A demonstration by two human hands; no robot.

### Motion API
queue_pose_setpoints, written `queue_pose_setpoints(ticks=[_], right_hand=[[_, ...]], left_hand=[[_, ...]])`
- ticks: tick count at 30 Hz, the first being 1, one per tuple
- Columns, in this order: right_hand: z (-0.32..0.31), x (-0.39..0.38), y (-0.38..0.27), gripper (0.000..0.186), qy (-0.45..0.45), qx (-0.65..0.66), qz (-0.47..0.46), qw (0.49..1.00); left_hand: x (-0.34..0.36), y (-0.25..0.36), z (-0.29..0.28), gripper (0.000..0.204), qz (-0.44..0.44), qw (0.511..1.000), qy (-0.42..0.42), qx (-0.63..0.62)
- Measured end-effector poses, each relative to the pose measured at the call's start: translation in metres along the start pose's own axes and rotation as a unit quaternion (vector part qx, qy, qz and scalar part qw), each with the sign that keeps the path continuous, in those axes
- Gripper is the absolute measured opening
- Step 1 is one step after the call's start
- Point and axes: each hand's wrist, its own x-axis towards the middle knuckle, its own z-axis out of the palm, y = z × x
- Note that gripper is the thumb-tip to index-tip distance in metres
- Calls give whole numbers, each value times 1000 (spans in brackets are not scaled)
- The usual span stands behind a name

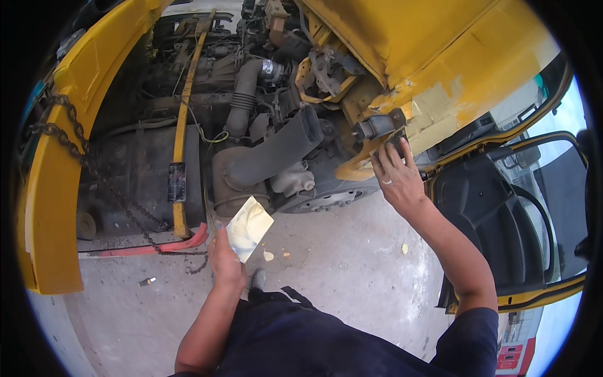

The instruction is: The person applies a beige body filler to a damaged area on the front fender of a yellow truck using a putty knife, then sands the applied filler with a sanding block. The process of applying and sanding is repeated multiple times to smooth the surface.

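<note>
My left hand [227,257] grips a flat rectangular plate [250,229] by its left edge; pale cream paste is smeared over its face. Up at the right, my right hand [397,171] reaches to the lower corner of the yellow truck cab [452,44]. Its fingers are bent together against a small dark piece whose kind I cannot make out, and a ring shows on one finger. Just beyond the fingertips, a cream filler patch [433,112] covers part of the cab panel. A dark cylindrical mount [379,127] sticks out beside that hand.
An exposed engine bay with a thick black intake duct [276,149] lies ahead. A yellow bar [183,129] and a rusty chain [119,188] are at the left. The cab door [502,220] hangs open at the right. Paste drips [269,256] spot the concrete floor.
</note>
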Motion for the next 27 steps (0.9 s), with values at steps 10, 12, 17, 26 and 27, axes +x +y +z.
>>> queue_pose_setpoints(ticks=[10, 12, 17, 26, 27], right_hand=[[-17, 13, -2, 47, -82, -24, -12, 996], [-27, 12, -3, 47, -106, -17, -12, 994], [-38, 0, -9, 46, -29, -9, -11, 999], [3, 13, -6, 49, -19, -33, 43, 998], [5, 15, -8, 49, -20, -41, 44, 998]], left_hand=[[7, 16, -9, 57, -18, 1000, -4, 8], [8, 19, -10, 58, -16, 1000, 2, 9], [12, 23, -15, 57, -3, 1000, 17, 12], [12, 27, -22, 50, -41, 999, -15, 17], [12, 27, -25, 50, -43, 999, -19, 17]])
